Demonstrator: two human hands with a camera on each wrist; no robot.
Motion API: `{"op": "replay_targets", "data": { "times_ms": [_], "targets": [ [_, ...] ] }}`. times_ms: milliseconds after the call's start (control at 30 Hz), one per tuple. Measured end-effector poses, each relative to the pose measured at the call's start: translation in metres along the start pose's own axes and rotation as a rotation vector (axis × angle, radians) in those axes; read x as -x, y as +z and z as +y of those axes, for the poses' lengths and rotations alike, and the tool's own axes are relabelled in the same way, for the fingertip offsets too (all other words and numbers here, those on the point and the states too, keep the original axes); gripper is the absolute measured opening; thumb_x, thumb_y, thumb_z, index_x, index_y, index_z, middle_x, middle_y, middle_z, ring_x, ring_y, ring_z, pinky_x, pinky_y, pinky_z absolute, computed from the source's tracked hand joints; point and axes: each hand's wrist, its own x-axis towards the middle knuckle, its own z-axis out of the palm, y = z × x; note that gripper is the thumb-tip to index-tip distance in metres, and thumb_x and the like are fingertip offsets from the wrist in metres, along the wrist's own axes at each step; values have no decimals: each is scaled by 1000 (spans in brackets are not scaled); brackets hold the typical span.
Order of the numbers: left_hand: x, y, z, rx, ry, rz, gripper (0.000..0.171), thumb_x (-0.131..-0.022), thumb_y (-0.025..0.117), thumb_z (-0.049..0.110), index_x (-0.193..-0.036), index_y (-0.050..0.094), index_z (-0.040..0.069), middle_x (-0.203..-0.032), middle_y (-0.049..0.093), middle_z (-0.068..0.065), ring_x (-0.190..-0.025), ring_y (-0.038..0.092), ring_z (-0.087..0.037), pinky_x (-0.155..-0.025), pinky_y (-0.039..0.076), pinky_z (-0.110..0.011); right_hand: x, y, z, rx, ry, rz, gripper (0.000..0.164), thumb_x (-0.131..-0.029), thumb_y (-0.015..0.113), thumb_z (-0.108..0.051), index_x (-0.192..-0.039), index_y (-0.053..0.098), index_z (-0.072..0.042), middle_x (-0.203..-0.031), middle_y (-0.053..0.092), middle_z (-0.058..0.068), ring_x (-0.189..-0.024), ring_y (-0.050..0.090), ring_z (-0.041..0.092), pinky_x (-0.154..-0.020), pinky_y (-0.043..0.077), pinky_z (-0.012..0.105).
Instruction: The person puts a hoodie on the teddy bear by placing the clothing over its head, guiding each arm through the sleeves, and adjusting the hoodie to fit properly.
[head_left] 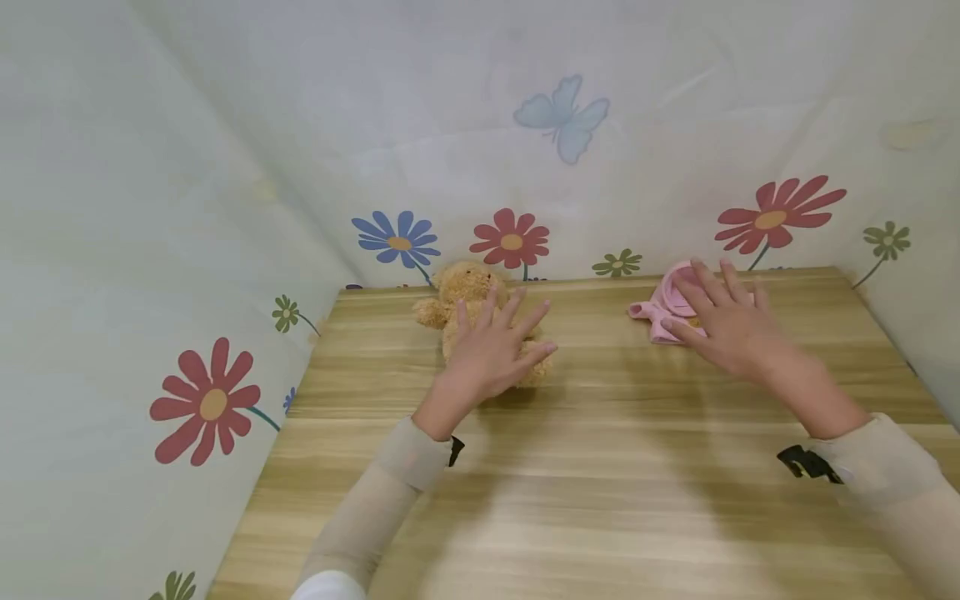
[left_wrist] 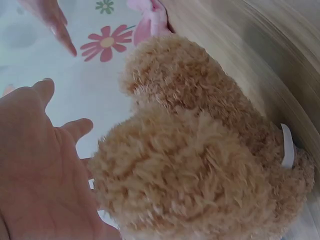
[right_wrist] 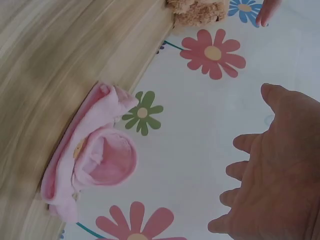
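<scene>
A curly tan teddy bear lies on the wooden table near the back wall, left of the middle. My left hand is spread over it in the head view, fingers apart, covering much of its body. The left wrist view shows the palm beside the bear's fluffy fur, and a white tag on it. To the right lies a small pink hooded garment, its round opening towards the wall. Above it my right hand spreads its fingers; the right wrist view shows a gap between them.
The wood-grain table meets a pale back wall printed with flowers and a blue butterfly. Similar sheeting stands along the left side and right side.
</scene>
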Motion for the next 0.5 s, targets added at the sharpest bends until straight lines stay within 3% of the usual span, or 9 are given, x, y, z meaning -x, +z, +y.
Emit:
{"op": "replay_targets", "data": {
  "times_ms": [233,367,500],
  "targets": [
    [-12,-3,17,6,29,-15,68,-84,8,79,-146,4,52,-158,-8,12,-143,-15,-27,-105,-5,-67,-1,-10,17,18,-2,17,80,-94,46,-53,-152,9,-13,-157,-4,19,-139,-19,40,-102,-10,68],
    [-19,-5,31,26,57,-23,65,-84,11,79,-144,2,55,-157,-10,12,-143,-16,-27,-106,-8,-65,0,-10,27,34,-8,26,86,-91,56,-44,-152,6,-11,-155,0,23,-139,-13,46,-103,-4,69],
    [-24,-6,44,13,81,-29,66,-84,12,78,-144,1,54,-158,-8,11,-144,-12,-26,-108,-4,-63,2,-8,36,32,-3,15,87,-91,59,-39,-152,6,-9,-155,2,25,-138,-7,50,-106,-2,66]
  ]
}}
